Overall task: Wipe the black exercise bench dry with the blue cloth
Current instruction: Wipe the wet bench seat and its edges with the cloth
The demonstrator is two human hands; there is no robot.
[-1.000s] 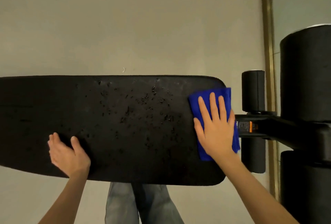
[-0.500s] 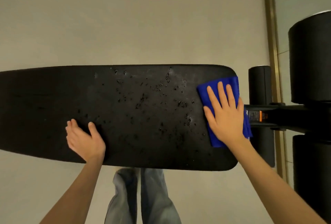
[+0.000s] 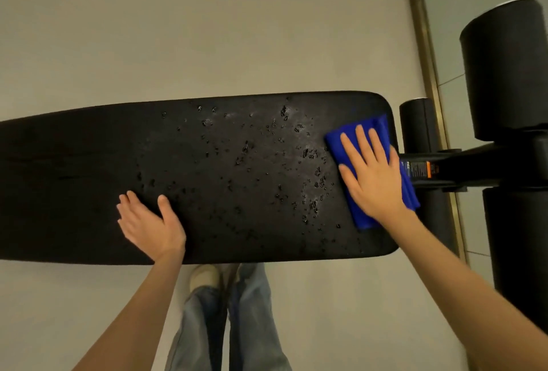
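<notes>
The black exercise bench (image 3: 89,163) runs across the view, its pad dotted with water drops (image 3: 267,163) over the middle and right. A folded blue cloth (image 3: 360,213) lies at the bench's right end. My right hand (image 3: 370,175) presses flat on the cloth with fingers spread. My left hand (image 3: 149,225) rests flat on the pad near its front edge, left of the drops, holding nothing.
Black foam rollers (image 3: 415,121) and larger ones (image 3: 504,74) stand on the bench frame (image 3: 474,163) to the right. My legs in jeans (image 3: 237,326) stand below the bench's front edge. Beige floor (image 3: 207,30) lies beyond, with a brass strip (image 3: 421,30).
The view has shifted, so bench and hands sit more to the right. My right hand stays pressed on the cloth at the bench's right end; my left hand stays flat on the pad.
</notes>
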